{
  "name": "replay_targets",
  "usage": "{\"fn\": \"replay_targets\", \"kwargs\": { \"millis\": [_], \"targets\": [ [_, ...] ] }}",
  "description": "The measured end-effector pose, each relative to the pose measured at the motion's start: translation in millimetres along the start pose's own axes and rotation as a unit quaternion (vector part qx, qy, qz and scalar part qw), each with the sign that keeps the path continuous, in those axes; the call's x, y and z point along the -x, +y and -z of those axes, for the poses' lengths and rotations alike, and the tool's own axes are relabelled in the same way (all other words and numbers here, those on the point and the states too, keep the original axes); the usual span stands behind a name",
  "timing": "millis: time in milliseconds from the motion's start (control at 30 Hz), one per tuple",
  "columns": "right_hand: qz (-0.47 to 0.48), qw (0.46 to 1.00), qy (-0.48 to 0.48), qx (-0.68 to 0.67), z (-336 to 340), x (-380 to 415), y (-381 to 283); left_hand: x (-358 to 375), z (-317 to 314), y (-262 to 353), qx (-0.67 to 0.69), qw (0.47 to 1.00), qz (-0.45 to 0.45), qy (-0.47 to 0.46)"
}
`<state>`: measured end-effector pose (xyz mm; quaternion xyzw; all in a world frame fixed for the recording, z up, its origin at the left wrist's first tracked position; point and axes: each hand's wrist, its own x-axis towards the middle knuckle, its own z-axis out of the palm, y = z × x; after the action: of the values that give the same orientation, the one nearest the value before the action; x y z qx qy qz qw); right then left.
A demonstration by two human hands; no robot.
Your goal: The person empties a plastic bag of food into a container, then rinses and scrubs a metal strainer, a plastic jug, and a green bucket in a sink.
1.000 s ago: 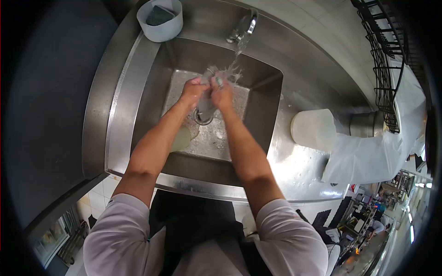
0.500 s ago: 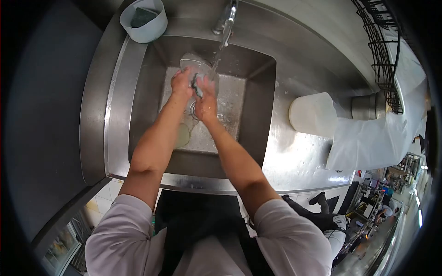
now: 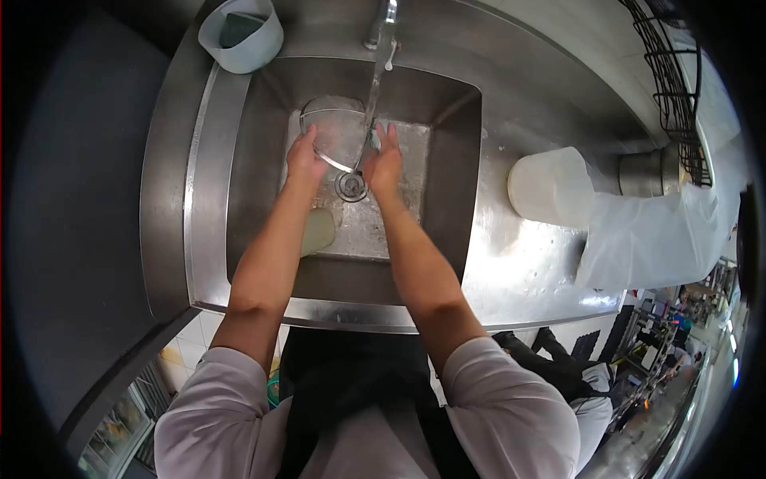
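Note:
In the sink (image 3: 447, 184), a round see-through piece with a thin metal rim, looking like a mesh strainer (image 3: 335, 132), is tilted under the running water. My left hand (image 3: 306, 162) grips its rim on the left side. At the opposite side, my right hand (image 3: 384, 166) has its fingers pointing up beside the stream, and a small greenish scouring pad (image 3: 375, 139) shows against them, partly hidden. Water falls from the faucet (image 3: 388, 16) between the strainer and my right fingers. Below the rim lies the drain (image 3: 350, 186).
A pale green container (image 3: 319, 231) lies in the sink beside my left forearm. On the back left corner stands a white tub (image 3: 243, 48) with a dark pad inside. The right counter holds a whitish container (image 3: 550, 188), plastic sheeting (image 3: 646, 239) and a metal pot (image 3: 641, 174). Another person (image 3: 558, 371) is behind, right.
My hands have moved apart, my right hand going rightward with the pad. The strainer has turned so its round rim shows, and the water stream runs beside it.

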<state>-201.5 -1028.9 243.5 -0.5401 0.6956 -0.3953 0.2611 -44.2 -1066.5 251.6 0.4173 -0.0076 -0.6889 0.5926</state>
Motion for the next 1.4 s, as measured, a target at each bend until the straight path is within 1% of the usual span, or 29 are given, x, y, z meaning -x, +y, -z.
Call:
{"fn": "replay_targets", "kwargs": {
  "millis": [67, 100, 167, 200, 267, 300, 333, 367, 433, 467, 533, 567, 633, 667, 700, 733, 767, 800, 833, 900, 1000, 1067, 1100, 1167, 1200, 1267, 1300, 1367, 1400],
  "targets": [
    [-0.075, 0.997, 0.025, -0.020, -6.7, -25.9, 1.1, 14.3, -2.8, -2.6, 0.001, 1.000, 0.022, -0.021],
    [-0.110, 0.993, 0.035, -0.030, -8.8, -32.7, -1.8, 17.6, -6.5, -3.8, 0.002, 1.000, 0.016, -0.006],
    [-0.039, 0.999, -0.014, 0.026, -3.6, -7.5, -29.2, 22.0, -12.6, -5.3, -0.002, 1.000, 0.006, 0.025],
    [0.003, 0.998, -0.037, 0.055, -2.6, -4.4, -40.4, 17.5, -13.2, -5.2, -0.018, 1.000, 0.000, 0.009],
    [0.070, 0.997, 0.018, 0.013, -21.9, -1.6, -15.1, 8.9, -6.8, -3.2, -0.057, 0.998, -0.010, -0.024],
    [0.101, 0.994, 0.046, -0.008, -29.5, -0.6, -3.9, 13.5, -4.7, 0.3, -0.083, 0.995, -0.002, -0.047],
    [0.067, 0.997, 0.034, 0.018, -22.1, -15.2, -1.3, 21.5, -3.7, 4.5, -0.108, 0.992, 0.004, -0.073],
    [-0.010, 1.000, -0.006, -0.012, -15.3, -30.5, 0.4, 33.0, -1.5, 6.2, -0.133, 0.986, 0.016, -0.095],
    [-0.160, 0.981, -0.087, -0.074, 7.9, -60.3, -22.1, 52.3, -1.0, 10.5, -0.179, 0.975, 0.042, -0.123],
    [-0.140, 0.985, -0.091, -0.051, 9.4, -59.4, -36.3, 55.2, -0.9, 13.3, -0.202, 0.968, 0.053, -0.137],
    [-0.106, 0.989, -0.102, 0.000, -2.2, -41.5, -62.9, 44.5, 10.0, 7.1, -0.215, 0.966, 0.034, -0.138],
    [-0.024, 0.998, -0.063, 0.003, -11.4, -35.7, -59.4, 37.1, 12.7, 1.8, -0.220, 0.965, 0.024, -0.144],
    [0.148, 0.989, 0.014, 0.006, -43.5, -24.9, -27.3, 38.7, 2.3, 2.5, -0.223, 0.966, 0.023, -0.132],
    [0.159, 0.983, -0.014, 0.090, -56.8, -27.9, 1.8, 47.7, 3.6, 2.3, -0.226, 0.966, 0.026, -0.118],
    [0.172, 0.969, -0.041, 0.173, -68.1, -49.6, 36.2, 55.6, 2.8, 3.5, -0.225, 0.965, 0.037, -0.128],
    [0.188, 0.947, -0.065, 0.253, -69.3, -66.2, 55.6, 62.3, 1.3, 6.0, -0.223, 0.964, 0.043, -0.139],
    [0.006, 0.984, -0.146, 0.098, -46.8, -71.7, 45.8, 69.5, 4.5, 7.9, -0.222, 0.962, 0.053, -0.148],
    [-0.178, 0.957, -0.220, -0.061, -23.4, -75.7, 33.9, 76.0, 9.6, 9.0, -0.221, 0.963, 0.057, -0.145],
    [-0.204, 0.950, -0.193, -0.134, -22.4, -79.4, 44.5, 80.7, 12.4, 8.7, -0.217, 0.964, 0.059, -0.143],
    [-0.259, 0.915, -0.132, -0.279, -26.1, -82.2, 65.1, 95.8, 17.8, 10.5, -0.204, 0.966, 0.061, -0.146],
    [-0.329, 0.871, -0.171, -0.321, -25.3, -85.6, 92.8, 114.1, 22.8, 14.5, -0.170, 0.971, 0.062, -0.159],
    [-0.291, 0.891, -0.163, -0.308, -9.1, -80.6, 67.7, 116.1, 29.1, 20.9, -0.154, 0.973, 0.070, -0.160],
    [-0.273, 0.900, -0.158, -0.301, -4.3, -77.2, 58.0, 115.6, 31.6, 26.7, -0.171, 0.968, 0.094, -0.159],
    [-0.199, 0.937, -0.149, -0.246, -8.8, -82.3, 51.3, 106.2, 31.5, 39.0, -0.204, 0.955, 0.144, -0.159],
    [-0.162, 0.952, -0.142, -0.217, -12.5, -85.4, 48.5, 101.9, 18.6, 48.8, -0.184, 0.950, 0.189, -0.166],
    [-0.157, 0.939, -0.209, -0.222, -11.7, -89.3, 27.6, 93.1, -14.0, 71.8, -0.140, 0.934, 0.278, -0.174],
    [-0.150, 0.932, -0.242, -0.223, -9.9, -93.7, 11.5, 81.6, -18.1, 72.7, -0.195, 0.930, 0.266, -0.165],
    [-0.053, 0.969, -0.220, -0.096, -11.2, -92.2, -26.5, 59.5, -27.0, 69.0, -0.303, 0.910, 0.240, -0.147],
    [-0.004, 0.978, -0.204, -0.029, -11.0, -91.6, -35.6, 50.2, -29.1, 64.5, -0.313, 0.905, 0.232, -0.172]
  ]
}}
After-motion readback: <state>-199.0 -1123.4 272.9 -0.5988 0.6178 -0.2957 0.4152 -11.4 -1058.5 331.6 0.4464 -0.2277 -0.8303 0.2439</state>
